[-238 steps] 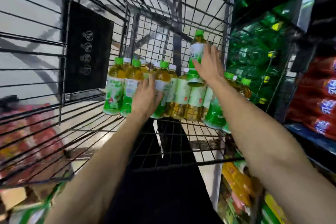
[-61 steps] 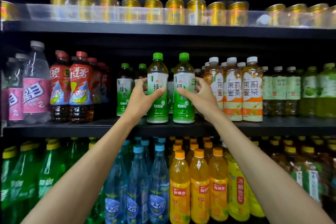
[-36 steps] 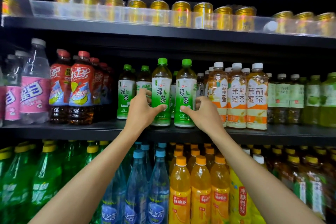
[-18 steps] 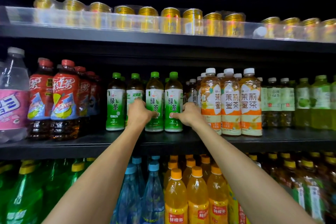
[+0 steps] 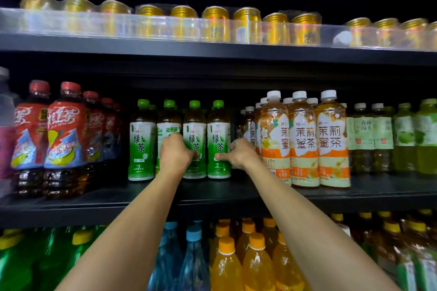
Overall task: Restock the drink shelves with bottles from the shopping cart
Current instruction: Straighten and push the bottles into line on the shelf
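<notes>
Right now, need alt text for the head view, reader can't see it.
The left hand and right hand each grip a green-capped tea bottle standing on the middle shelf, the left bottle beside the right bottle. Red-capped bottles stand to the left, white-capped bottles to the right, gold cans above.

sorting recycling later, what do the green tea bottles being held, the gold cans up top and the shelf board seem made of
Green tea bottles: likely clear plastic; dark tea shows through above a glossy printed wrap, green screw cap. Gold cans: metal, by their shiny ringed tops. Shelf board: matte black, probably painted metal, but the look leaves it open.
</notes>
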